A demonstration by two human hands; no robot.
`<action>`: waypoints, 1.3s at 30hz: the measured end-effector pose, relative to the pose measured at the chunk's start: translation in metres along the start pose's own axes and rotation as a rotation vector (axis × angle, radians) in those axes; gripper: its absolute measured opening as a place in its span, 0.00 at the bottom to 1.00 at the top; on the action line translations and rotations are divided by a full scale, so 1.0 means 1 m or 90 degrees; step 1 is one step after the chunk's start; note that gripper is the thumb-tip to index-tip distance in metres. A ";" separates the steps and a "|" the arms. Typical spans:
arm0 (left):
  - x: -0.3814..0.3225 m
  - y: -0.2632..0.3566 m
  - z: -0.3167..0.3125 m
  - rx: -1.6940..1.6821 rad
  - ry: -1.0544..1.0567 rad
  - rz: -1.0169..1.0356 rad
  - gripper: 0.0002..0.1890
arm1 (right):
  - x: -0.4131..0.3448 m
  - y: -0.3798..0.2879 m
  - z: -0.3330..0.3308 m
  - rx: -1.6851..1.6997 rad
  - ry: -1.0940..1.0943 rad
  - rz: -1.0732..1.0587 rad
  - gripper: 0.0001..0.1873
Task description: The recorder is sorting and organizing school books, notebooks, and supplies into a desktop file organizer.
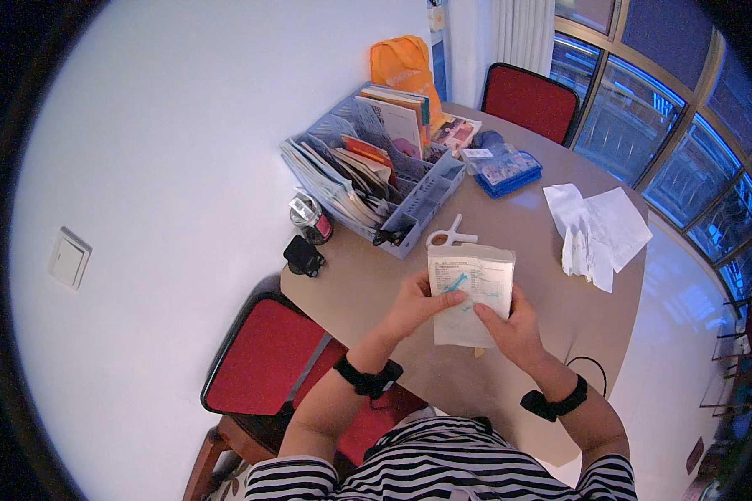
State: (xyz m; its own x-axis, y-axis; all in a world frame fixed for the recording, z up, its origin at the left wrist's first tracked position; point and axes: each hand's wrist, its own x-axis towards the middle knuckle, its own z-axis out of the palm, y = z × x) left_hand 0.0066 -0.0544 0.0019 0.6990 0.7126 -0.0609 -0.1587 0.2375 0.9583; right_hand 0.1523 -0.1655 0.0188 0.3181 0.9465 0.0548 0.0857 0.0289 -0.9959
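Between my two hands is a thick paperback book [473, 325] without a visible cover, held above the near part of the table. Its upper page bears print and turquoise marks. My left hand [423, 304] grips the left edge, thumb lying across the page. On the opposite edge is my right hand [507, 322], its thumb also pressed on the page. The fingers underneath are mostly hidden. Just beyond the book's top edge, a white roll of tape or ring-shaped holder [451, 237] with two prongs rests on the table.
A grey-blue desk organizer [429, 197] full of books and papers stands by the wall, beside a jar [311, 219] and a black device [304, 255]. Crumpled white papers [595, 232] and a blue packet [507, 175] lie on the table [539, 250]. Red chairs [529, 100] flank it.
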 end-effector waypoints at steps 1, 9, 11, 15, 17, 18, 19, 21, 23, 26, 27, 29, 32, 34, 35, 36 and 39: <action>0.001 0.003 -0.003 0.032 -0.004 -0.020 0.21 | 0.006 0.003 0.000 -0.005 -0.018 -0.005 0.21; 0.026 -0.005 -0.024 0.037 0.186 0.059 0.17 | 0.052 0.014 0.003 -0.243 0.025 -0.141 0.37; 0.037 -0.014 -0.028 0.013 0.258 0.097 0.17 | 0.062 0.019 0.009 -0.483 -0.057 -0.244 0.44; 0.066 -0.005 -0.012 0.009 0.399 0.047 0.21 | 0.088 0.044 0.038 -0.341 -0.122 -0.129 0.47; 0.081 -0.008 -0.009 0.009 0.414 -0.008 0.21 | 0.104 0.048 0.044 -0.478 -0.109 -0.142 0.49; 0.089 -0.017 -0.013 0.016 0.415 0.061 0.21 | 0.111 0.054 0.047 -0.472 -0.113 -0.144 0.49; 0.096 -0.024 -0.016 0.024 0.415 0.128 0.22 | 0.118 0.061 0.050 -0.492 -0.066 -0.182 0.48; 0.109 -0.034 -0.019 0.068 0.442 0.145 0.23 | 0.131 0.071 0.052 -0.508 -0.022 -0.218 0.47; 0.118 -0.041 -0.019 0.110 0.467 0.160 0.24 | 0.144 0.079 0.051 -0.582 0.049 -0.233 0.42; 0.130 -0.037 -0.011 0.131 0.493 0.142 0.25 | 0.152 0.083 0.047 -0.515 0.071 -0.230 0.36; 0.132 -0.035 -0.009 0.133 0.481 0.146 0.25 | 0.156 0.089 0.047 -0.512 0.068 -0.226 0.36; 0.137 -0.038 -0.007 0.138 0.470 0.146 0.25 | 0.163 0.105 0.045 -0.471 0.115 -0.229 0.33; 0.144 -0.043 -0.008 0.127 0.490 0.133 0.26 | 0.174 0.121 0.043 -0.529 0.117 -0.220 0.31; 0.146 -0.044 -0.013 0.177 0.539 0.160 0.27 | 0.176 0.110 0.043 -0.538 0.101 -0.239 0.30; 0.146 -0.042 -0.017 0.181 0.543 0.158 0.27 | 0.177 0.101 0.043 -0.550 0.088 -0.260 0.30; 0.148 -0.034 -0.015 0.178 0.542 0.186 0.28 | 0.179 0.093 0.041 -0.549 0.088 -0.257 0.30; 0.153 -0.019 -0.013 0.184 0.539 0.202 0.28 | 0.192 0.082 0.038 -0.657 0.029 -0.188 0.30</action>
State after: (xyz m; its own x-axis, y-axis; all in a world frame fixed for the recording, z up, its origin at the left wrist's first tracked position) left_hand 0.1073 0.0585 -0.0295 -0.1035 0.9847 0.1404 0.0032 -0.1408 0.9900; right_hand 0.1847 0.0305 -0.0546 0.1872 0.9327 0.3081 0.9143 -0.0508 -0.4018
